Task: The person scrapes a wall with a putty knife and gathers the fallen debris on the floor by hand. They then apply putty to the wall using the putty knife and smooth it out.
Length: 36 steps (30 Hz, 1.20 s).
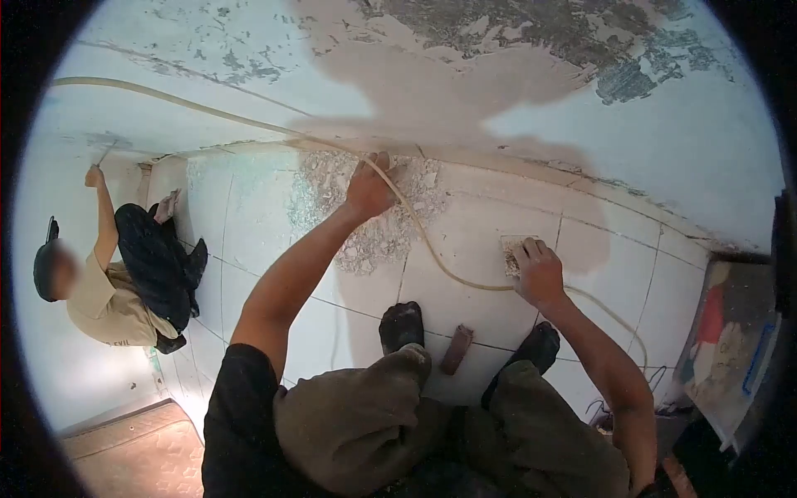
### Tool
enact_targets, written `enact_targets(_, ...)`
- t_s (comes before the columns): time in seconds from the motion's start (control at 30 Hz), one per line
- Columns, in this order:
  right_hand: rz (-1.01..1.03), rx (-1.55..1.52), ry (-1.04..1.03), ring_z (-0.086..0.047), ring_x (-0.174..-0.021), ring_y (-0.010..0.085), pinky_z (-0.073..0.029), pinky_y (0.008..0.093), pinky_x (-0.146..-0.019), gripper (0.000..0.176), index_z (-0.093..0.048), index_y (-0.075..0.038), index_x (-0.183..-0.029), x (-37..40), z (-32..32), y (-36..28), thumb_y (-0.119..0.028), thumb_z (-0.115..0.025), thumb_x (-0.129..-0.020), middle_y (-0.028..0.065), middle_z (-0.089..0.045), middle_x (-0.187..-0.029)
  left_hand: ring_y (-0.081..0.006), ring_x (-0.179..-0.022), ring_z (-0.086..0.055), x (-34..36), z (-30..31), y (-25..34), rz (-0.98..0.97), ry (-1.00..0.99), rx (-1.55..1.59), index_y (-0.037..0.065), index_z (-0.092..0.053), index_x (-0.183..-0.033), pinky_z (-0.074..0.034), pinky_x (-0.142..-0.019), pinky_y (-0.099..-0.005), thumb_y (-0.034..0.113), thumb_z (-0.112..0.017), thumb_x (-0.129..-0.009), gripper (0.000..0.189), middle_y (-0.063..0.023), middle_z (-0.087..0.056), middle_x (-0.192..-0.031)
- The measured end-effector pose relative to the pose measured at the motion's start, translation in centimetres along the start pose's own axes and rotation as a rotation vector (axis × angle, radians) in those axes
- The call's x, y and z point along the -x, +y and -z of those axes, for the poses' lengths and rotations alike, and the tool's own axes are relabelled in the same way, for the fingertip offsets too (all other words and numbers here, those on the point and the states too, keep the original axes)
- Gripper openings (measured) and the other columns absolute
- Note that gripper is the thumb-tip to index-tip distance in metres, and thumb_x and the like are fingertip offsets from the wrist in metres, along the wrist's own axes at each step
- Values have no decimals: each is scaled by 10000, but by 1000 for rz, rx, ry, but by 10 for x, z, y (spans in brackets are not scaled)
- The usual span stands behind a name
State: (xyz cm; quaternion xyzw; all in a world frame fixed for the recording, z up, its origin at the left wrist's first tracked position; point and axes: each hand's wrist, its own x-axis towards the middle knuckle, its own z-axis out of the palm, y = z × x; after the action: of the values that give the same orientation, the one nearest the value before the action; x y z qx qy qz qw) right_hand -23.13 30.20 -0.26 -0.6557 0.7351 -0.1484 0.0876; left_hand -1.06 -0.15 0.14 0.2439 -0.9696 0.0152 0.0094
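Note:
My left hand (pixel 370 189) reaches forward to the far side of a heap of broken plaster (pixel 371 245), near the foot of the wall. Its visible fingers are stretched out, and a pale hose (pixel 413 217) crosses over them. Farther right, my right hand (pixel 540 272) is closed on a flat scraper (pixel 512 251) held close to the floor tiles. Pale crumbs of debris cover part of the scraper. Below the wrist, the hose passes behind my right hand and runs on to the right.
A co-worker (pixel 116 290) crouches at the left, one hand raised to the wall with a tool. Between my feet lies a reddish-brown block (pixel 457 349). The wall (pixel 531 91) has peeled grey patches. At the right stands a stained board (pixel 724 340); a padded mat (pixel 137 444) lies lower left.

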Motion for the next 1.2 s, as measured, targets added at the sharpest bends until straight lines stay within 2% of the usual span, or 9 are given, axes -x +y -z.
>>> enact_targets(0.1,-29,-21,-75,-561,-944,280,-490,383,-783,410,-592,-44,-999,0,0,2,-104,-681,-604,113,-548,-996,-336,-999,-494,-8,-2,-1,-24,78,-17,113,-653,-1039,-423,-809,-479,209,-563,-796,276,-161,-494,-1045)
enact_targets(0.3,-21,-36,-54,-560,-945,279,-490,386,-793,388,-598,-41,-992,3,-3,4,-91,-656,-611,115,-550,-996,-366,-1011,-491,4,10,13,5,-73,-2,138,-644,-1052,-417,-824,-491,233,-563,-814,269,-186,-486,-1054)
enact_targets(0.47,16,10,-7,-555,-977,297,-497,409,-783,448,-592,-48,-950,5,-12,9,-185,-782,-569,128,-548,-1021,-401,-1033,-486,0,6,16,169,-115,-27,196,-590,-1173,-414,-830,-492,234,-582,-807,368,-200,-475,-1074)
enact_targets(0.7,-6,-7,-29,-552,-979,293,-497,405,-788,450,-593,-43,-956,3,-4,4,-174,-775,-567,123,-541,-1024,-384,-1050,-474,16,2,20,134,-66,-27,189,-608,-1138,-416,-813,-477,197,-596,-797,341,-189,-479,-1083)
enact_targets(0.8,5,-15,-43,-550,-978,294,-498,399,-784,431,-592,-40,-952,3,-4,4,-132,-750,-562,120,-538,-1012,-369,-1007,-468,30,2,21,75,-43,-12,222,-598,-1225,-410,-812,-483,165,-569,-804,426,-169,-462,-1024)
enact_targets(0.9,0,-41,-20,-551,-972,293,-498,394,-781,402,-590,-38,-940,2,-2,1,-91,-706,-558,121,-536,-1005,-362,-1021,-457,34,8,22,130,-97,98,205,-606,-1217,-404,-832,-485,138,-564,-800,424,-172,-467,-1062)
enact_targets(1.0,-5,-35,-30,-552,-968,295,-498,394,-781,390,-590,-32,-934,2,-4,4,-70,-672,-555,126,-537,-1012,-356,-1049,-452,33,5,21,200,31,-4,184,-605,-1215,-403,-860,-475,134,-585,-779,440,-182,-475,-1108)
enact_targets(1.07,-7,-26,-52,-553,-964,293,-499,391,-780,388,-585,-27,-942,1,-1,2,-67,-659,-563,128,-540,-1016,-330,-1041,-462,30,4,18,308,9,7,-15,-631,-1010,-391,-851,-434,122,-586,-740,307,-172,-519,-1089)
enact_targets(1.2,-8,-21,-38,-553,-965,293,-500,387,-779,401,-579,-25,-953,2,-3,2,-61,-657,-561,126,-543,-1019,-330,-1057,-458,26,1,10,315,-5,-6,0,-628,-1028,-387,-861,-443,119,-585,-738,317,-176,-518,-1113)
